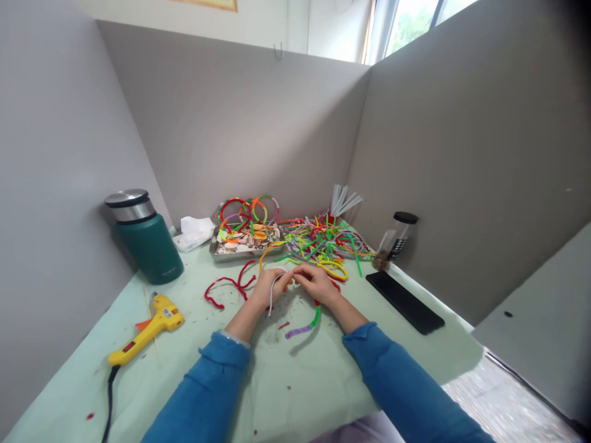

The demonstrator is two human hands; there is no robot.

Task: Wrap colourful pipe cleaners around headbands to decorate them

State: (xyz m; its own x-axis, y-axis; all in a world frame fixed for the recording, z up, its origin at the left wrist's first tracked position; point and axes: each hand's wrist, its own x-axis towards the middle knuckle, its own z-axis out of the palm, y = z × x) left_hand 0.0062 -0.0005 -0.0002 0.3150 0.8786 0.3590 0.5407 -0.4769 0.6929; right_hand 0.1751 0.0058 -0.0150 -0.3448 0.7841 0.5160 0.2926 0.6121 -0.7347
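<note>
Fingertips meeting over the middle of the table, my left hand [273,284] and my right hand [314,282] both pinch parts of a pipe cleaner piece. A thin white pipe cleaner [271,300] hangs down past the left fingers, and an orange one [264,253] arches up beyond them. Below my right hand curves a wrapped end [308,327], green then purple, with red nearer the palm. Just what sits between the fingertips is too small to make out. Loose red pipe cleaners [227,282] lie left of my left hand.
A metal tray [247,254] of shells with coloured rings on top stands behind, beside a pipe cleaner heap [318,240]. At left are a yellow glue gun [152,329] and a green bottle [152,246]; at right, a black phone [406,303] and a clear bottle [398,239].
</note>
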